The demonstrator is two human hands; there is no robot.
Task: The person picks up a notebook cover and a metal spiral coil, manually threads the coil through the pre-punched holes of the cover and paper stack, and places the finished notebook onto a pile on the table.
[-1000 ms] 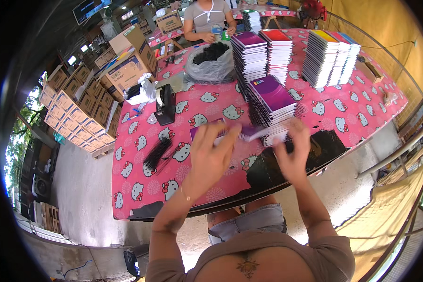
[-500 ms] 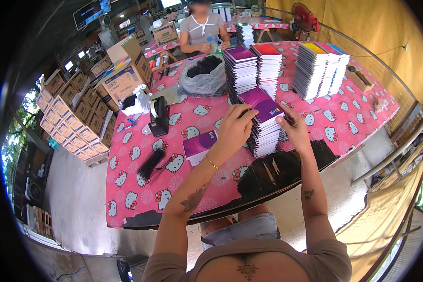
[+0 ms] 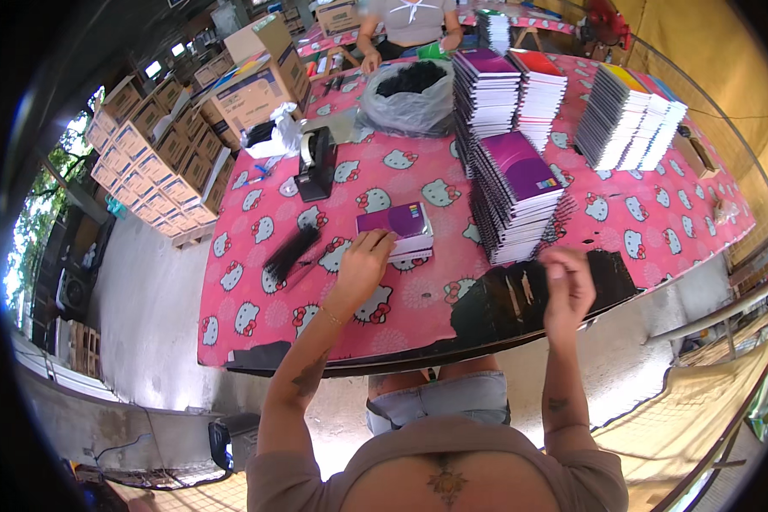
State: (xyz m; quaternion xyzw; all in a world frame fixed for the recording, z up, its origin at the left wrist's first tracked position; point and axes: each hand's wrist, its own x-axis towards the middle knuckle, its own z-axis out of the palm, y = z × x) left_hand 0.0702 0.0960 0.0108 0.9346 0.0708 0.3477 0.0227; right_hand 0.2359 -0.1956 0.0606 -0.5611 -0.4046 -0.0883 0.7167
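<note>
My left hand (image 3: 367, 260) is at the near left edge of a low pile with a purple-covered notebook (image 3: 398, 221) on top. Its fingers are bent together on that edge; the thumb is hidden. My right hand (image 3: 569, 286) hovers above the table's dark near edge, its fingers loosely bent and a little blurred, with nothing visible in them. Just beyond it stands a tall stack of purple spiral notebooks (image 3: 520, 166), touched by neither hand. Black binding coils (image 3: 292, 253) lie in a bundle left of my left hand.
A black tape dispenser (image 3: 317, 166) and a plastic bag of black coils (image 3: 408, 107) stand farther back. More notebook stacks (image 3: 619, 115) rise at the right. Cartons (image 3: 158, 162) are piled at the left. Across the table (image 3: 439, 299), a person (image 3: 410, 26) handles something green.
My left hand has left the tall purple stack and moved left to the low pile. My right hand has drawn back toward me from the stack. The view has tilted down.
</note>
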